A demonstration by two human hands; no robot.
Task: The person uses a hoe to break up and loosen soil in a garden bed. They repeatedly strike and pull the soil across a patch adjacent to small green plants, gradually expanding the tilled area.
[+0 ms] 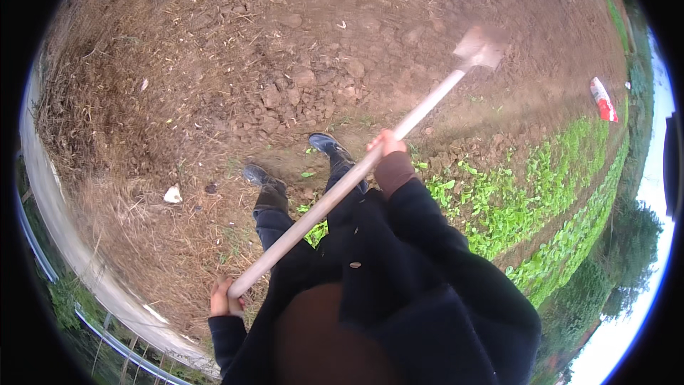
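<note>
Across my body runs a long wooden handle with a broad metal blade at its far end; it looks like a spade or a hoe, and the blade is blurred. My left hand grips the butt end of the handle, low at the left. Further up the shaft, my right hand is closed around it. The blade is over the brown soil at upper right, and I cannot tell whether it touches the ground. Broken clods lie ahead of my boots.
My dark boots stand at the edge of the dug soil. Rows of leafy green plants grow to the right. A red and white bag lies beyond them. Dry straw covers ground at left, bordered by a concrete path and a metal guardrail.
</note>
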